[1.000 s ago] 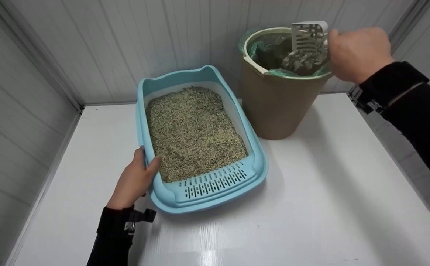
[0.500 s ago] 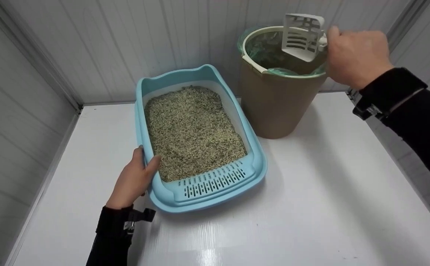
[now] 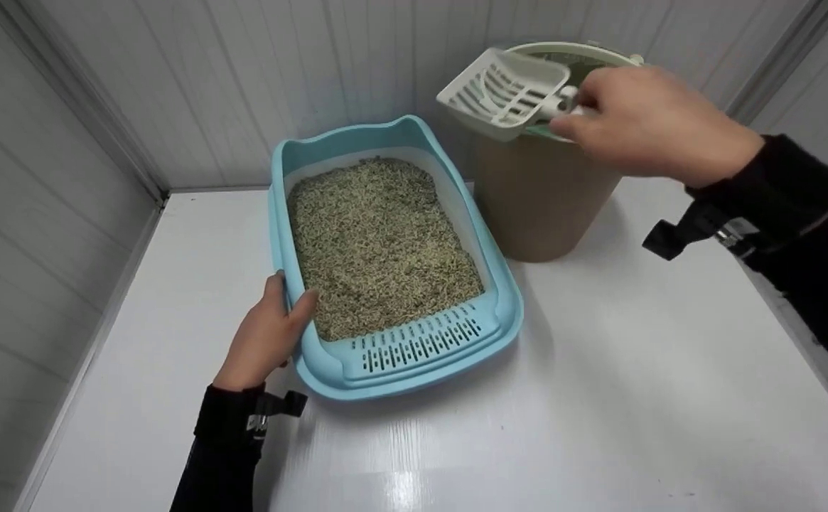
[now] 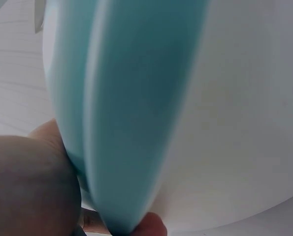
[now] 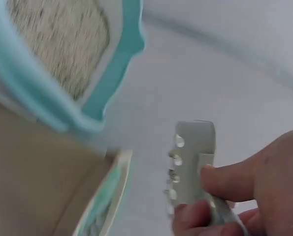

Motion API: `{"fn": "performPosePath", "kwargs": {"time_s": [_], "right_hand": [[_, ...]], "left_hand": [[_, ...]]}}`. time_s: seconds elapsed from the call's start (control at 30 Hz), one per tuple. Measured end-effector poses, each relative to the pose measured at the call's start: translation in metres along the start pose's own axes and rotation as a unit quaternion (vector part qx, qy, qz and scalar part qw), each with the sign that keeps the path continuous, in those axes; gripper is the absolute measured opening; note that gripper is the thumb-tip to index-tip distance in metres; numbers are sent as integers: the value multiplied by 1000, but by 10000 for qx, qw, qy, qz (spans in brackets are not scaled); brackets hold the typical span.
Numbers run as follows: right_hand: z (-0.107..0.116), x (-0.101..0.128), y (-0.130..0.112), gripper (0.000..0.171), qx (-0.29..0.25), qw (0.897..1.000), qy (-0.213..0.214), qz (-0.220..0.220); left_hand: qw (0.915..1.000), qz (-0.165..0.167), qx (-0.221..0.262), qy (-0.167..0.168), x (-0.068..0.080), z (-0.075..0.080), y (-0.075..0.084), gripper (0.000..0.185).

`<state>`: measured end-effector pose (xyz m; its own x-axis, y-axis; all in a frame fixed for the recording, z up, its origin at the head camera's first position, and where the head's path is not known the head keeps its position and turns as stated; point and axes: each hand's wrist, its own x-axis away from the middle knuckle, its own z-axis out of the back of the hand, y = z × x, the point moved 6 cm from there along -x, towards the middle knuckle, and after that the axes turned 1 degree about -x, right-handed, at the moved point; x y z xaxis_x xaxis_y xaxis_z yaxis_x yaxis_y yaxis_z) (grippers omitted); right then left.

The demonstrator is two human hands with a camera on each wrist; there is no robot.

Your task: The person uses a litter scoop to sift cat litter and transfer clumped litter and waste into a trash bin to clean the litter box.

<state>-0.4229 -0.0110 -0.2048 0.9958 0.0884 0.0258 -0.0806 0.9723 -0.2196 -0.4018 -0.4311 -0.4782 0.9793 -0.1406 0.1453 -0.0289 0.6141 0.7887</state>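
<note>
on the white table (image 3: 598, 398) lies the blue tray (image 3: 502, 313), its long axis running away from the person and its far end veering left, slotted end nearest; the brown bin (image 3: 541, 199) stands just right of it; granular litter (image 3: 385, 242) covers the tray's floor. the left hand (image 3: 261, 341) grips the tray's left rim; the right hand (image 3: 659, 124) grasps the handle of the pale scoop (image 3: 506, 99), raised across the bin's left rim in the head view, long axis roughly crosswise, head pointing left.
</note>
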Motion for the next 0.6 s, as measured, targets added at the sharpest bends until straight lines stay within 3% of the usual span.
{"fn": "performPosePath", "kwargs": {"time_s": [0.13,0.27,0.4,0.6], "right_hand": [[-37,-2,-45,45,612,9945,-698,487],[-82,-12,-76,33,1121,9799,-1537,600],[-117,-30,-93,26,1461,9653,-2100,520],[-142,-55,-101,34,1649,9523,-2565,139]], "left_hand": [[10000,-11,-21,42,-1,1,1,98],[10000,-19,-10,96,-1,1,1,97],[9999,-21,41,111,-1,1,2,95],[10000,26,19,79,-1,1,1,95]]}}
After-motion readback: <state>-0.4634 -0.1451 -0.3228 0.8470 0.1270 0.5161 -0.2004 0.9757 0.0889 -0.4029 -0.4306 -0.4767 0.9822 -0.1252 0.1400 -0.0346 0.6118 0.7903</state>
